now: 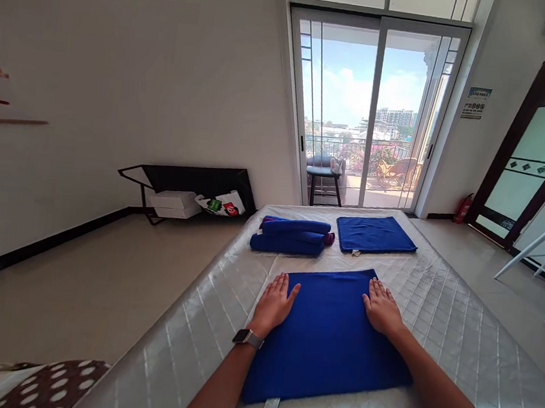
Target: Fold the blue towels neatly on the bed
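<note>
A blue cloth (324, 339) lies flat in front of me on the quilted mattress (199, 345), a pale label at its near edge. My left hand (276, 302) rests on its far left edge, fingers stretched out and thumb apart. On the far right edge lies my right hand (382, 305), also flat with the fingers extended. Neither hand grips the fabric. Beyond them a stack of rolled or folded blue cloths (291, 237) sits at the left, showing some purple. To its right is a second flat blue cloth (375, 234).
Against the left wall stands a black-framed rack (197, 180) with a white box (174, 203) and a printed bag (221, 204). Sliding glass doors (372, 111) are straight ahead. A white stool (535, 251) stands at the right. Brown dotted fabric (56, 386) lies at lower left.
</note>
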Motion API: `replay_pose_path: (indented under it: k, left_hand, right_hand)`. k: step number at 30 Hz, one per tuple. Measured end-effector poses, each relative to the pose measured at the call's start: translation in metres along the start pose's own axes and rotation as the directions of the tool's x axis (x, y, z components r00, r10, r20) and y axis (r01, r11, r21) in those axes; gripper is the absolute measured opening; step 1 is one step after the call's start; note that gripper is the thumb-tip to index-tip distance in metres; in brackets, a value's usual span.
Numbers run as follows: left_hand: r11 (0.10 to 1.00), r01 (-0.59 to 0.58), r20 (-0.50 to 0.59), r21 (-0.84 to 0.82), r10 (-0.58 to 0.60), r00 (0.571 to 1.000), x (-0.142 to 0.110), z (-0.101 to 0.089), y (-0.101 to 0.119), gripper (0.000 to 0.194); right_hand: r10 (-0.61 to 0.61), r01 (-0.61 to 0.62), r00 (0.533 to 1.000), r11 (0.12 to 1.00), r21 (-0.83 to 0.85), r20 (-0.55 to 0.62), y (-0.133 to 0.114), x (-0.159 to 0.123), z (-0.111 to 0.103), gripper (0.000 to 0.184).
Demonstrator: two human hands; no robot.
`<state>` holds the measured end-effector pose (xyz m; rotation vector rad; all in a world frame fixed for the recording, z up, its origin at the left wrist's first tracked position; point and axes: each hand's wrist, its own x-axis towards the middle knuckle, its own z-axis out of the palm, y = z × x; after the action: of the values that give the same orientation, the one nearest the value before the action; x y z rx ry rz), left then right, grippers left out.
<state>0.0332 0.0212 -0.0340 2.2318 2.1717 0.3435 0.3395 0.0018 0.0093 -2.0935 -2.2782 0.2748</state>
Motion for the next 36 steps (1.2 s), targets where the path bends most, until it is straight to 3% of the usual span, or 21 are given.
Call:
replay_pose_path:
  k: [8,16,19,22,27,29,31,33,36]
  left_hand:
    - [1.0,-0.008,-0.001,-0.018,0.008,1.0,0.0,0.006,-0.002,0.084]
    - [0.998,-0.041,-0.005,0.041,0.041,0.999,-0.003,0.001,-0.004,0.07]
    - [0.997,-0.059,-0.055,0.039,0.061,0.997,-0.005,-0.006,0.001,0.066]
    - [0.99,-0.139,-0.102,0.006,0.139,0.985,-0.005,-0.012,0.027,0.06]
    - [0.899,-0.435,-0.09,-0.055,0.43,0.898,0.008,-0.008,0.115,0.052]
    - [0.89,-0.45,-0.076,-0.078,0.445,0.892,0.017,-0.003,0.148,0.054]
    - [0.915,-0.393,-0.028,-0.097,0.392,0.92,0.025,0.002,0.169,0.058]
    - [0.935,-0.34,0.022,-0.105,0.344,0.939,0.029,0.007,0.174,0.061]
    - [0.944,-0.317,0.042,-0.091,0.321,0.946,0.028,0.011,0.149,0.067]
  right_hand:
    - [-0.047,0.047,0.999,0.999,-0.021,-0.007,-0.008,0.025,-0.02,0.062]
    - [-0.013,0.014,0.995,1.0,0.01,-0.096,-0.005,0.04,0.003,0.064]
    - [-0.007,0.009,0.996,1.0,0.03,-0.089,-0.007,0.039,0.004,0.064]
    - [-0.002,0.007,0.996,0.998,0.061,-0.088,-0.009,0.039,0.002,0.065]
    - [-0.014,0.024,0.993,0.996,0.086,-0.117,-0.007,0.04,0.006,0.064]
    - [-0.031,0.04,0.993,0.997,0.073,-0.116,-0.006,0.04,0.007,0.062]
    - [-0.041,0.046,0.994,0.997,0.055,-0.104,-0.005,0.04,0.007,0.061]
    - [-0.039,0.043,0.995,0.998,0.042,-0.091,-0.005,0.04,0.006,0.061]
    - [-0.021,0.025,0.996,0.999,0.044,-0.089,-0.007,0.041,0.005,0.062]
